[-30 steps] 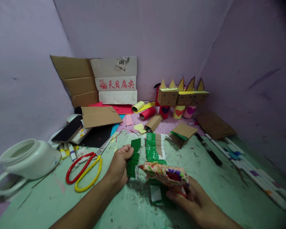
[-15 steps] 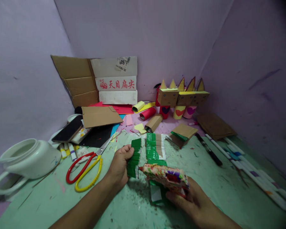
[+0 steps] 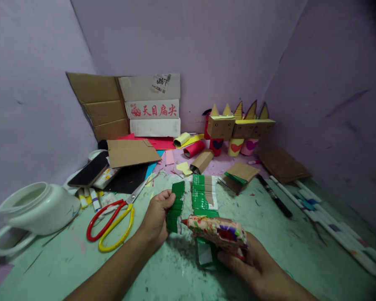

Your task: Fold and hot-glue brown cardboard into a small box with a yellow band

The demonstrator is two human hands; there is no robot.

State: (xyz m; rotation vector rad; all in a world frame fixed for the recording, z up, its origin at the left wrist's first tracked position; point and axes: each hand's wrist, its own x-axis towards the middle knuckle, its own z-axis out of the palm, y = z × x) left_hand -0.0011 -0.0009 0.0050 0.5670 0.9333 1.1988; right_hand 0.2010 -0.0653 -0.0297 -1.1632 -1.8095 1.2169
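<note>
My left hand (image 3: 158,213) pinches a small green cardboard piece (image 3: 176,207) by its left side, thumb on top, and holds it up on edge. In my right hand (image 3: 250,263) is a hot glue gun (image 3: 217,231) with a colourful, stained body. Its red-tipped nozzle points left, at the lower right edge of the green piece; whether it touches cannot be made out. Under the glue gun lies a longer green and brown cardboard strip (image 3: 203,192), partly hidden by the gun.
Scissors (image 3: 117,223) with red and yellow handles lie left of my left hand, near a white teapot (image 3: 34,209) and a phone (image 3: 89,169). Cardboard figures (image 3: 221,127) stand at the back. A black pen (image 3: 274,196) and a folded cardboard piece (image 3: 240,175) lie to the right.
The green piece in my left hand has shifted very slightly left. My right hand and the glue gun stay almost where they were.
</note>
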